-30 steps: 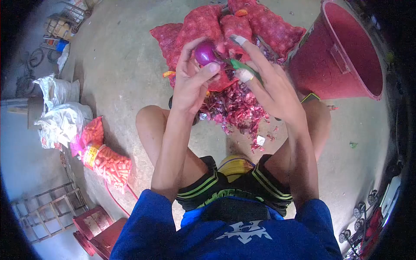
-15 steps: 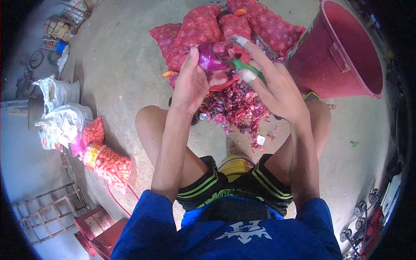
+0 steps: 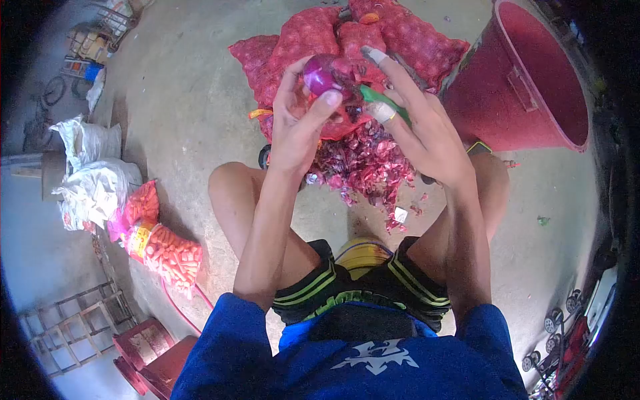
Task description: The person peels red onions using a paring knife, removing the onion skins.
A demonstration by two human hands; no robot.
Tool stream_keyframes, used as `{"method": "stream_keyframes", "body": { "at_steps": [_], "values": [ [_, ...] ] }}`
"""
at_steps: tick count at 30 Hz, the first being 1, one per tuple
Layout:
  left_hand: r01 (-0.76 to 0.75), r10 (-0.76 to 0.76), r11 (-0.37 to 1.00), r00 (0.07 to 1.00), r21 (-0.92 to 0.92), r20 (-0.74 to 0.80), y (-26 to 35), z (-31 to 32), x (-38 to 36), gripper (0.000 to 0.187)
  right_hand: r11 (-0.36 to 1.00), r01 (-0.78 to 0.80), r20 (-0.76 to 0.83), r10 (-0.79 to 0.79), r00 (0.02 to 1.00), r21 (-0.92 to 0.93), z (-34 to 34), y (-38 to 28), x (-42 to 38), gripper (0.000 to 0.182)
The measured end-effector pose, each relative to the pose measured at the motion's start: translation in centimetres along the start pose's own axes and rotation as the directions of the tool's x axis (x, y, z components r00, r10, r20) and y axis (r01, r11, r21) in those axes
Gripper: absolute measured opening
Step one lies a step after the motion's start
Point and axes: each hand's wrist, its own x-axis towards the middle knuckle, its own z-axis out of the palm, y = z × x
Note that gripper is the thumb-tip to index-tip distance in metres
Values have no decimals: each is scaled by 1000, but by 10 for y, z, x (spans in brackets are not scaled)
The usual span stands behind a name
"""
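Since the earlier frame the left hand [image 3: 298, 127] has lifted the round, glossy purple onion [image 3: 321, 75] a little and turned it, so the thumb now lies across its lower front instead of tucked behind it. The fingers are closed around the onion, holding it firmly above the heap of loose reddish-purple onion skins [image 3: 363, 163] on the grey concrete floor [image 3: 193, 100]. The right hand [image 3: 417, 127] sits just beside the onion, fingers wrapped round the green handle of a small knife [image 3: 383, 103]; its forefinger is stretched out, and two fingers wear pale tape. The blade seems to meet the onion's right side, though that spot is too crowded to tell for sure. Beyond the hands, toward the far edge of the floor, lie red mesh sacks of onions [image 3: 313, 33], touching one another. A large dark-red plastic tub [image 3: 527, 80] leans on its side at the right, close to the sacks. By the left edge lies an orange mesh bag [image 3: 167, 250], near white plastic sacks [image 3: 93, 180].
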Motion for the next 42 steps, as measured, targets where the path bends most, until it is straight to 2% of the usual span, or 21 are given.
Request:
{"method": "stream_keyframes", "body": {
  "at_steps": [3,7,9,13,15,18,19,21,25,27,30,34,37,41,42],
  "values": [
    [26,-25,1000,997,-7,72,2,-6,0,55,1000,18,-3,-18,1000,-13,-1,0,0,69],
    [98,-92,992,993,-75,76,-6,-16,0,53,999,23,11,-23,1000,-27,-3,-2,1,69],
    [220,-187,945,970,-241,153,-9,-21,3,59,999,44,17,-44,999,-4,-2,-3,0,69],
    [265,-227,913,962,-310,152,-5,-12,3,61,995,101,50,-102,994,28,-6,-4,1,70],
    [296,-283,906,955,-302,87,-2,-3,2,57,995,104,50,-104,993,4,-6,-4,0,70],
    [267,-262,892,963,-365,64,-4,-8,4,52,996,89,53,-88,995,-5,-6,-3,-3,70],
    [267,-262,892,963,-364,66,-5,-13,5,52,997,77,55,-78,995,11,-6,-3,-2,70],
    [199,-200,948,980,-249,23,-6,-17,6,48,998,66,47,-66,997,-9,-5,-4,-3,71],
    [164,-154,959,986,-231,60,-5,-12,2,50,995,93,26,-92,995,-38,-3,-1,-2,72],
    [108,-106,993,993,-38,61,-5,-9,4,64,995,95,8,-94,996,-32,-2,0,-1,72],
    [35,-35,999,999,18,10,0,1,3,69,995,93,-9,-93,996,-29,-3,-1,-1,73],
    [5,-5,999,1000,31,8,-3,-1,4,67,994,105,-28,-106,994,-30,-2,3,-1,73],
    [-6,8,998,999,-64,41,-3,-4,4,63,995,48,8,-48,999,-88,-5,-1,-1,73],
    [94,-85,990,993,-101,86,-2,-12,3,53,994,2,30,2,1000,-110,-10,0,-4,72],
    [126,-117,986,989,-107,88,-1,-13,2,50,994,46,4,-46,999,-100,-9,5,-3,71]
  ]
}}
